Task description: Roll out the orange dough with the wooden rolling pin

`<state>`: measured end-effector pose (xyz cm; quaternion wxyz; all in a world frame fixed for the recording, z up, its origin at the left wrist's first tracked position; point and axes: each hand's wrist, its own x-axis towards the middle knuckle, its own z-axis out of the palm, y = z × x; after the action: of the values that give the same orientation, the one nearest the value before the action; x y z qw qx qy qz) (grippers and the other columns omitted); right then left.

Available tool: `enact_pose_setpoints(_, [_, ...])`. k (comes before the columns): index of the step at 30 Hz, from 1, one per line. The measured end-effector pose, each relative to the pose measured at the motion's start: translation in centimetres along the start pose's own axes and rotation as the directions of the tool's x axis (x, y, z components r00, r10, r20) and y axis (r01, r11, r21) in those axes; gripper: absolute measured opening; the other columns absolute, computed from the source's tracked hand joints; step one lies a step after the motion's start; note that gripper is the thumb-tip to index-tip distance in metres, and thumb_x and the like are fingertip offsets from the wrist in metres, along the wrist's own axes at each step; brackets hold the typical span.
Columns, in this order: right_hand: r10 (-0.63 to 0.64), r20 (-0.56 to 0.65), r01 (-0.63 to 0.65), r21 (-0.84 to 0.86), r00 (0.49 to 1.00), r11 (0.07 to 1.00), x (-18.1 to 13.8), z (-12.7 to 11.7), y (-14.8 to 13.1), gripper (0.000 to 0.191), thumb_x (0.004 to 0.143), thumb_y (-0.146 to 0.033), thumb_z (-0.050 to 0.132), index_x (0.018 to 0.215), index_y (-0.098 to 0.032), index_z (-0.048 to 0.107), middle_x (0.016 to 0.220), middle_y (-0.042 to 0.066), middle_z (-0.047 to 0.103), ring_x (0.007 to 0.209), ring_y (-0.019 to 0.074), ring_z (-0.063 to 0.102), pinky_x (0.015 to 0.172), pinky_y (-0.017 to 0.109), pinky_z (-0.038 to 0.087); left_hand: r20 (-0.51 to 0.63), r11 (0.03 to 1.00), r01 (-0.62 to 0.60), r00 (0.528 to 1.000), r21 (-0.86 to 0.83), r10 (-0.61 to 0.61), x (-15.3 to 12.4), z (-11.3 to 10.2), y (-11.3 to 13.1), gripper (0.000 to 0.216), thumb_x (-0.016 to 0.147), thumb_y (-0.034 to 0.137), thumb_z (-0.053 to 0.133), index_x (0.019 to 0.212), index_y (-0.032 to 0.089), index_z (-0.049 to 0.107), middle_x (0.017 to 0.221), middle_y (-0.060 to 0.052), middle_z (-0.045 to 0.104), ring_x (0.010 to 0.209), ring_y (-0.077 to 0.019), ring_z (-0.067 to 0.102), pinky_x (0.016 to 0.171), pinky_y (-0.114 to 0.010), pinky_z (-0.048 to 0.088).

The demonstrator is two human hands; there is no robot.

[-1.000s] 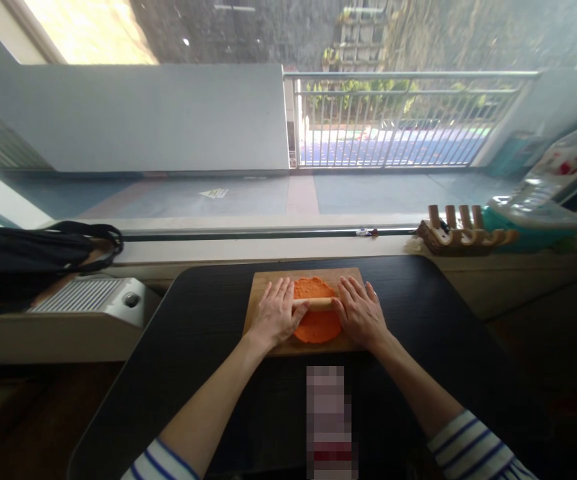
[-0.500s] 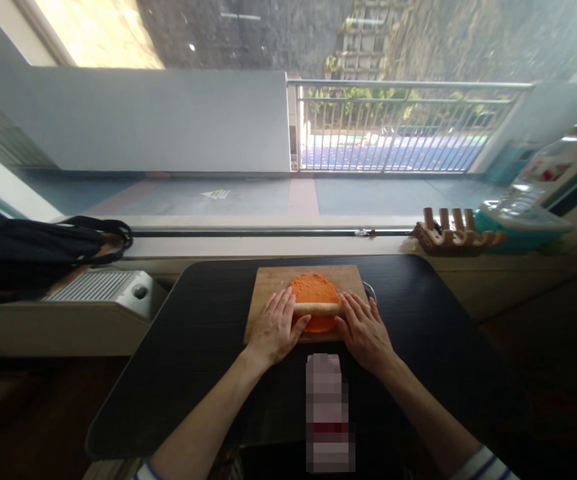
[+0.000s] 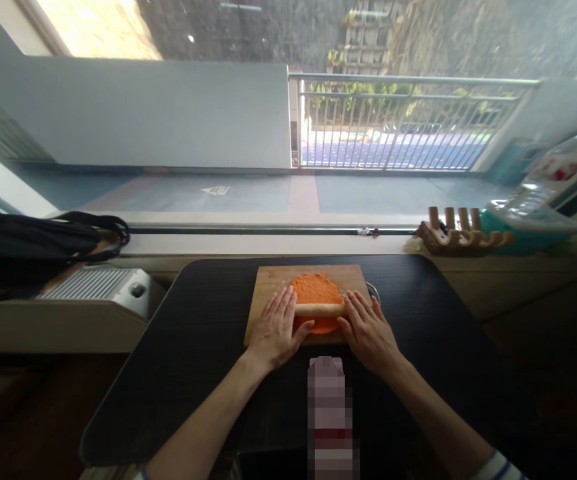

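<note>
A pale wooden rolling pin (image 3: 321,310) lies crosswise over a flat round of orange dough (image 3: 317,285). The dough rests on a wooden cutting board (image 3: 263,280), and its far edge looks rough. My left hand (image 3: 276,330) lies over the pin's left end, fingers stretched forward and thumb out towards the dough. Over the right end, my right hand (image 3: 370,328) rests likewise, its fingers straight and its thumb apart. Both ends of the pin are hidden under my hands.
The board sits on a black table (image 3: 193,320). A round metal rim (image 3: 374,291) shows beside it. On the sill are a wooden rack (image 3: 461,233), a teal container (image 3: 533,227) and a plastic bottle (image 3: 533,183). A black bag (image 3: 33,247) lies left; a pixelated patch covers something in front.
The whole view has shifted slightly. My hands keep nearly the same place on the rolling pin, and the dough looks the same.
</note>
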<state>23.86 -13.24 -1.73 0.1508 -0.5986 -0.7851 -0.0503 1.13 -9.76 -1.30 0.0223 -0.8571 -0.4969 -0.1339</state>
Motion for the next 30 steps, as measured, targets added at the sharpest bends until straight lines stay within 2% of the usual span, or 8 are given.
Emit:
enact_pose_setpoints(6, [0.033,0.029,-0.032,-0.026,0.999,0.999,3.3,0.7,1.0,0.052,0.098,-0.04,0.026,0.135,-0.009,0.046,0.143,0.012,0.043,0.137,0.0229,0.03,0.115,0.043,0.012,0.094,0.998,0.063,0.994,-0.018,-0.061,3.1,0.3,-1.0,0.078,0.091,0.062,0.017,0.137,0.004,0.04,0.145,-0.018,0.038,0.138,-0.0256,0.028,0.115,-0.042,0.02])
enact_pose_setpoints(12, [0.069,0.082,-0.065,-0.045,0.994,0.997,6.2,1.1,1.7,0.055,0.098,-0.041,0.023,0.135,-0.008,0.046,0.142,0.013,0.044,0.136,0.024,0.031,0.113,0.045,0.015,0.093,0.996,0.084,0.992,-0.037,-0.08,5.8,0.5,-1.9,0.078,0.09,0.064,0.017,0.14,0.009,0.038,0.147,-0.014,0.036,0.14,-0.0261,0.023,0.116,-0.043,0.017])
enact_pose_setpoints(18, [0.113,0.13,-0.105,-0.064,0.985,0.992,8.5,1.1,2.2,0.054,0.098,-0.043,0.02,0.136,-0.013,0.045,0.143,0.011,0.044,0.136,0.0228,0.031,0.113,0.045,0.014,0.126,0.99,0.132,0.984,-0.045,-0.126,8.1,1.1,-2.9,0.082,0.089,0.067,0.015,0.141,0.008,0.037,0.147,-0.015,0.036,0.139,-0.0259,0.025,0.115,-0.042,0.016])
enact_pose_setpoints(24, [0.147,0.23,-0.143,-0.034,0.962,0.989,11.6,1.2,3.0,0.051,0.097,-0.043,0.024,0.132,-0.014,0.048,0.142,0.012,0.045,0.135,0.0246,0.033,0.11,0.048,0.02,0.232,0.977,0.186,0.96,-0.104,-0.158,10.8,1.5,-4.3,0.086,0.087,0.07,0.013,0.143,0.008,0.031,0.151,-0.015,0.028,0.141,-0.0252,0.019,0.115,-0.042,0.015])
enact_pose_setpoints(27, [0.157,0.267,-0.157,-0.019,0.951,0.987,12.4,1.3,3.3,0.05,0.097,-0.043,0.025,0.13,-0.016,0.049,0.143,0.011,0.044,0.135,0.0246,0.032,0.109,0.049,0.021,0.249,0.976,0.19,0.956,-0.109,-0.159,11.5,1.6,-4.7,0.086,0.087,0.07,0.011,0.143,0.008,0.031,0.15,-0.015,0.029,0.141,-0.0254,0.019,0.114,-0.042,0.016])
enact_pose_setpoints(30, [0.149,0.253,-0.146,-0.031,0.956,0.989,12.3,1.3,3.2,0.049,0.097,-0.041,0.024,0.131,-0.016,0.049,0.143,0.011,0.044,0.135,0.0246,0.031,0.11,0.05,0.019,0.253,0.976,0.189,0.955,-0.106,-0.157,11.5,1.5,-4.7,0.085,0.087,0.07,0.01,0.143,0.009,0.032,0.151,-0.014,0.029,0.141,-0.0245,0.019,0.114,-0.041,0.016])
